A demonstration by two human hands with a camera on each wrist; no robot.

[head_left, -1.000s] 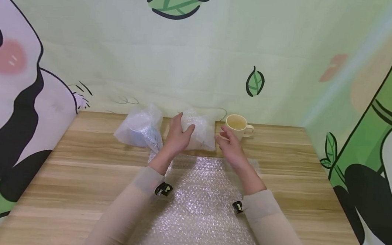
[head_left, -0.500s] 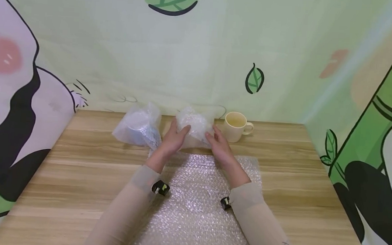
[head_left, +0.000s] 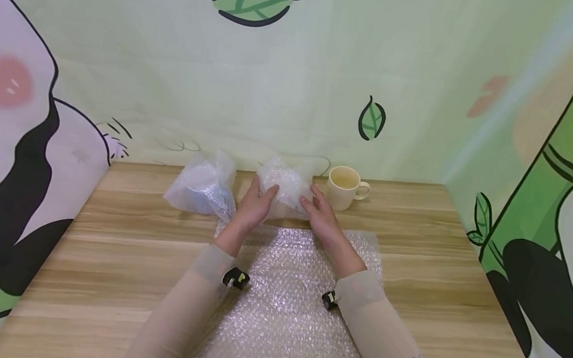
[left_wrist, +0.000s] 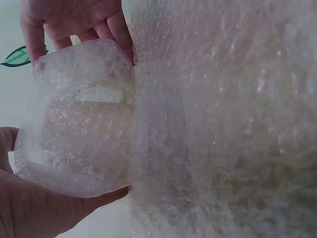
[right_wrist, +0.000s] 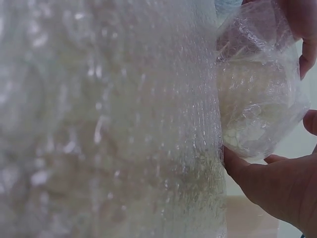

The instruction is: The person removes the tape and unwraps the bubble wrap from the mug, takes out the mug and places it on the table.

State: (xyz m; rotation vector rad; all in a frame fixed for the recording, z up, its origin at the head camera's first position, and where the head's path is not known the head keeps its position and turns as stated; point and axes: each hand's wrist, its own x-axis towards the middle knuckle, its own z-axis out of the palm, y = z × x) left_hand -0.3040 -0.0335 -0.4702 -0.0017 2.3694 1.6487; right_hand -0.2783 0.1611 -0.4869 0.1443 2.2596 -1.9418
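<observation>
Two bundles (head_left: 287, 190) (head_left: 202, 185), one mug (head_left: 342, 191), one bubble-wrap sheet (head_left: 289, 303), two hands (head_left: 255, 205) (head_left: 321, 214)
One bundle between the hands, one left of them; one mug just beside the right one, one sheet below them.

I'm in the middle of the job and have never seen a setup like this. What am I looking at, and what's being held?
No machine here: these are a person's bare hands. The wide picture comes from a camera worn on the head, looking forward and down. The two close-ups come from cameras worn on the wrists, so the view looks turned sideways.

A bubble wrap sheet is spread on the wooden table. Beyond it, the left hand and right hand hold the middle bundle from either side. Something pale shows through its wrapping, but I can't tell what. To its left sits another wrapped bundle with something bluish inside; to its right stands an unwrapped cream mug, handle pointing right.
</observation>
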